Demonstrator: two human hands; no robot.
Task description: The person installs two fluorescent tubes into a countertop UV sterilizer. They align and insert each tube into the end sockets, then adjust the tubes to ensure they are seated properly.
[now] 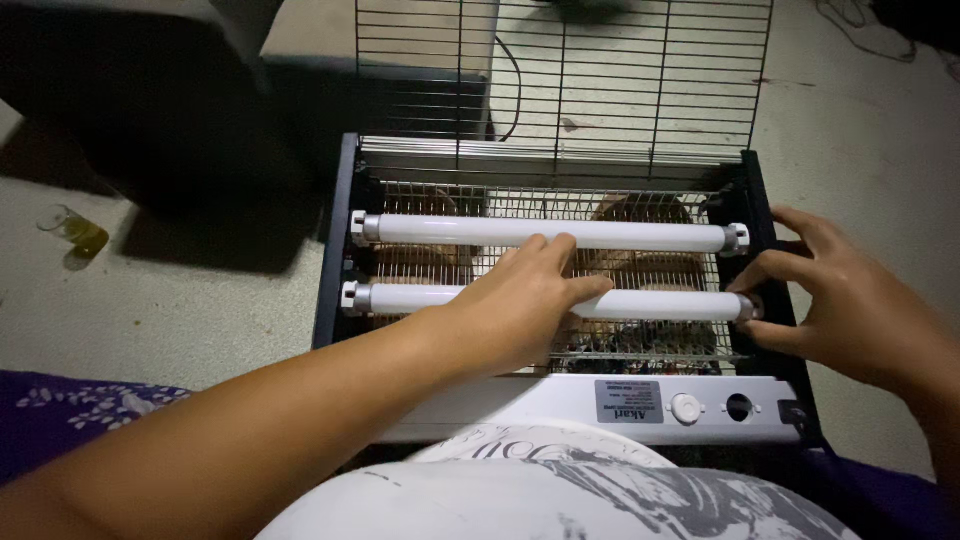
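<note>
Indoors, on a concrete floor [180,300], an opened insect-killer lamp housing [335,250] lies flat, wire guard [560,70] raised. Both hands clasp the lower tube [420,298]: left hand [525,300] mid-length, right hand [850,300] pinching its end socket. Seating or freeing it likely calls for a careful twist.

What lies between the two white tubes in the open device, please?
In the head view, between the upper tube and lower tube: the metal grid and left-hand fingers.
</note>
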